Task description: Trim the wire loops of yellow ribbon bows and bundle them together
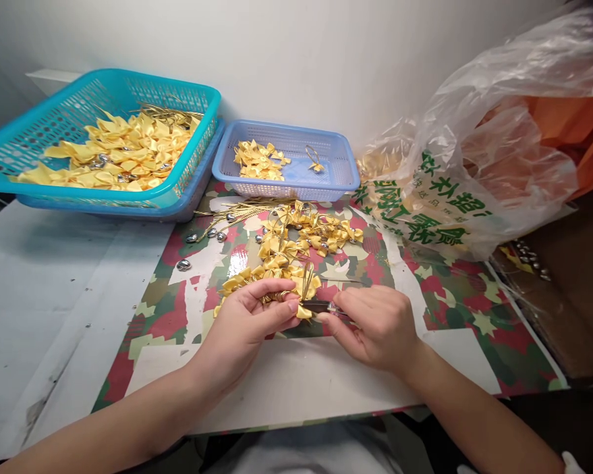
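Observation:
My left hand (247, 319) pinches gold wire (271, 297) with a yellow ribbon bow (304, 312) at its end, just beyond the fingertips. Closed around a small hand tool (321, 306), my right hand (378, 322) brings its narrow dark jaws up to that bow from the right. The tool's handle is mostly hidden in the fist, so its exact kind is unclear. Loose gold wire ends (308, 283) stand up by the jaws. Behind my fingers lies a heap of wired yellow bows (321, 230), partly covered by my left hand.
A turquoise basket (178, 201) with bows and wires stands at left, on a blue one. Further right is a small blue basket (286, 187). Gold wires (247, 209) and silver beads (183, 264) lie on the patterned mat (153, 368). A plastic bag (449, 191) bulges over the right side.

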`<state>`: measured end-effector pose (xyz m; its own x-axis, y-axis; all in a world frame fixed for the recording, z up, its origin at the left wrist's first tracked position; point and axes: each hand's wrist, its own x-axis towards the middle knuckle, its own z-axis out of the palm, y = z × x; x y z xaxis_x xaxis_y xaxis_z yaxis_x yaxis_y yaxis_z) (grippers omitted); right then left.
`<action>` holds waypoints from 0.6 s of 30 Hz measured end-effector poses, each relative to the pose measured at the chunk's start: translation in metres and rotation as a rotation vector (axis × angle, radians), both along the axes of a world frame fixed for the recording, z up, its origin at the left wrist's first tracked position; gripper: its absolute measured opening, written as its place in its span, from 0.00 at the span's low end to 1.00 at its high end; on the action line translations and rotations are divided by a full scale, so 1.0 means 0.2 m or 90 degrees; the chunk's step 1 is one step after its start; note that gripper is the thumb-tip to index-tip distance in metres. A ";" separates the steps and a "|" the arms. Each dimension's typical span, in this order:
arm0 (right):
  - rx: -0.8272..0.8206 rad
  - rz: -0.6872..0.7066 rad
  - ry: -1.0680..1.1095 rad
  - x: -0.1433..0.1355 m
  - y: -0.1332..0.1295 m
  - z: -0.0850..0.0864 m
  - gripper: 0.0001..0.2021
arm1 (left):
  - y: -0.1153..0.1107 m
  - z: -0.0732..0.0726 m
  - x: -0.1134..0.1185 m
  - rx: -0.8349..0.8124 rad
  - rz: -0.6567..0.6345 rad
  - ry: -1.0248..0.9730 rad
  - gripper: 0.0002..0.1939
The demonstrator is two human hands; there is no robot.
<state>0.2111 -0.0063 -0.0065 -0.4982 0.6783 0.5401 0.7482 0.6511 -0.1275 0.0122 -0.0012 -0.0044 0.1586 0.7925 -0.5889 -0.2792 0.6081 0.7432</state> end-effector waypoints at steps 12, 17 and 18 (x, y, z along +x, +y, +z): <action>-0.321 -0.013 0.427 0.00 0.02 -0.02 0.20 | -0.01 -0.02 -0.01 0.023 -0.010 -0.006 0.18; -0.576 0.076 0.665 -0.12 -0.01 -0.07 0.22 | -0.02 -0.02 0.00 0.086 -0.083 -0.010 0.14; -0.574 0.076 0.689 -0.13 -0.01 -0.08 0.23 | -0.02 -0.02 0.00 0.096 -0.093 -0.007 0.14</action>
<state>0.1849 -0.0087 -0.0226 -0.2011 0.9747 0.0975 -0.0392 0.0914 -0.9950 0.0128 -0.0055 -0.0076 0.2842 0.8399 -0.4624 -0.2046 0.5243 0.8266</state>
